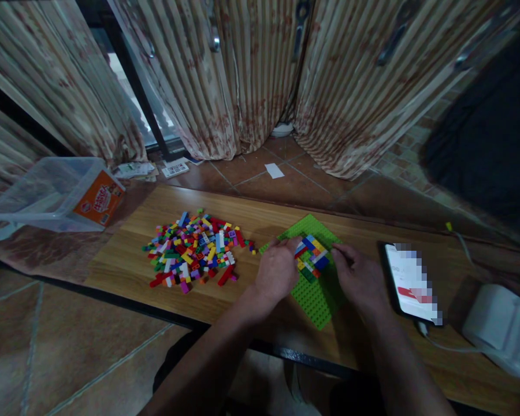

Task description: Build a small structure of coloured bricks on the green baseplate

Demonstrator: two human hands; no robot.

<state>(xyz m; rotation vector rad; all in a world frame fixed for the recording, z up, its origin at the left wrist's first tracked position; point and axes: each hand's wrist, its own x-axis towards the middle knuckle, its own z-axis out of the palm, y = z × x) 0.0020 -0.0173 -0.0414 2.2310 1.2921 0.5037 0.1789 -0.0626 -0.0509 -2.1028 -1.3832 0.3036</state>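
Hands (pixel 278 270) (pixel 359 277) on brick cluster (pixel 311 255) (green baseplate (pixel 314 294) beneath)

upper left there's a clear plastic tub (pixel 47 193) with an orange label, tipped on its side just off the wooden table (pixel 125 260). some paper scraps (pixel 149 169) lie on the tiled floor (pixel 286 179) behind it, plus a white slip (pixel 274 170) further right. striped floral curtains (pixel 242 75) fill the whole top of the frame. at right on the table sits a phone (pixel 411 282) with its screen lit, and a white boxy device (pixel 505 329) in the lower right corner with a cable (pixel 442 344) running by it.
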